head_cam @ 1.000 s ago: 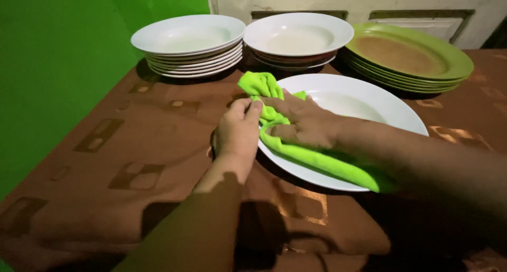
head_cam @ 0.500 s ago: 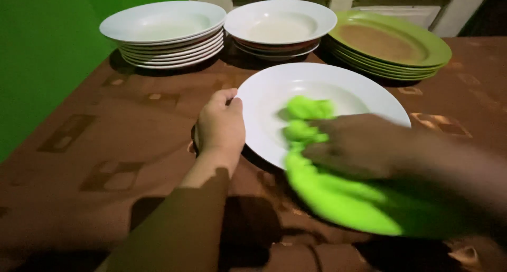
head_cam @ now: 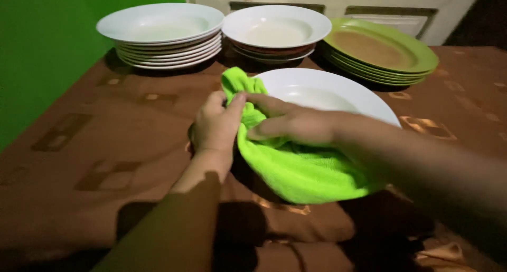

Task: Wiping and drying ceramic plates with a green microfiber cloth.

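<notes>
2 hands showing, left hand [head_cam: 215,127] and right hand [head_cam: 296,125], both bare. No rings, watch or gloves showing. Forearms running bare to the frame edge, no sleeves appearing.

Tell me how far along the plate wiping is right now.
In hand: the right hand presses a green cloth over the near rim of a white plate, while the left hand steadies its left edge. Behind stand a white plate stack, a second stack topped by a white plate and a green plate stack; whether those are wiped or waiting cannot be told.
</notes>
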